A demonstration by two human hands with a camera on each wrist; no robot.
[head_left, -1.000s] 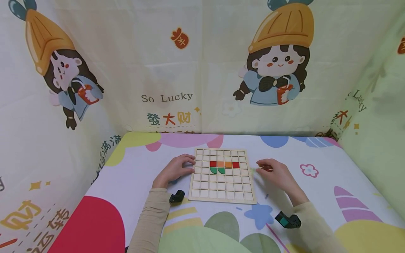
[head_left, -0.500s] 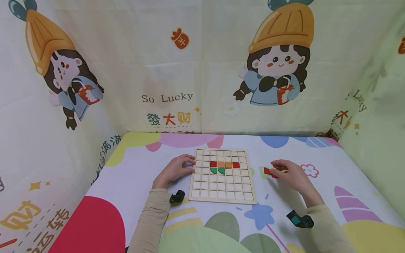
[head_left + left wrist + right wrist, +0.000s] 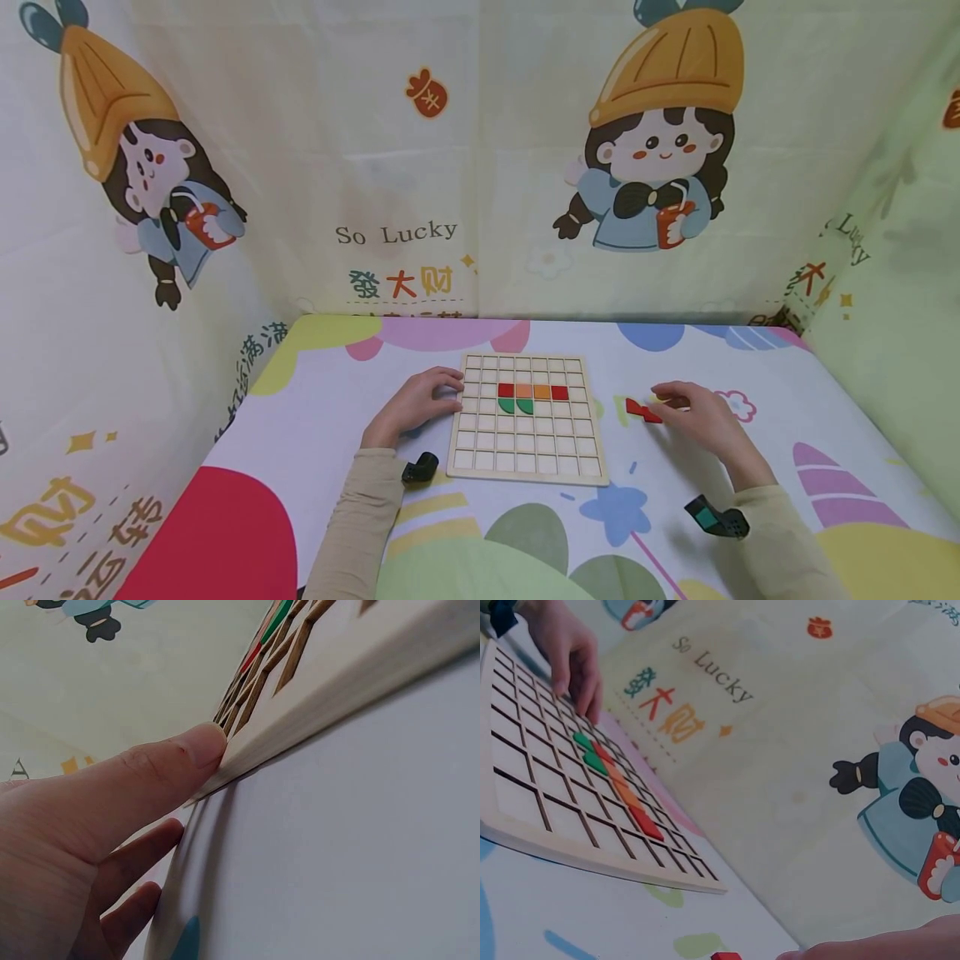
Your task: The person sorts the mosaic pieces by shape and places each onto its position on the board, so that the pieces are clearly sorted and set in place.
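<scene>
A square wooden grid board [image 3: 525, 450] lies on the table. In its cells sit a row of red, orange and red square tiles [image 3: 542, 392], with two green quarter-round tiles [image 3: 525, 406] just below. My left hand [image 3: 416, 404] rests at the board's left edge; in the left wrist view the thumb touches the rim and the other fingers are lower, beside it. To the right of the board are small red pieces [image 3: 637, 408] on the table. My right hand [image 3: 701, 421] is over their right end, thumb and forefinger apart; whether the thumb touches them is unclear.
A colourful patterned cloth [image 3: 322, 500] covers the table. Behind it hangs a printed curtain [image 3: 517, 167], with more curtain at both sides. Each wrist wears a black camera, one near the left sleeve [image 3: 356, 517], the other near the right sleeve [image 3: 780, 533].
My right hand has moved right, away from the board, and the red pieces have come into sight beside it. The left hand and the board look unmoved.
</scene>
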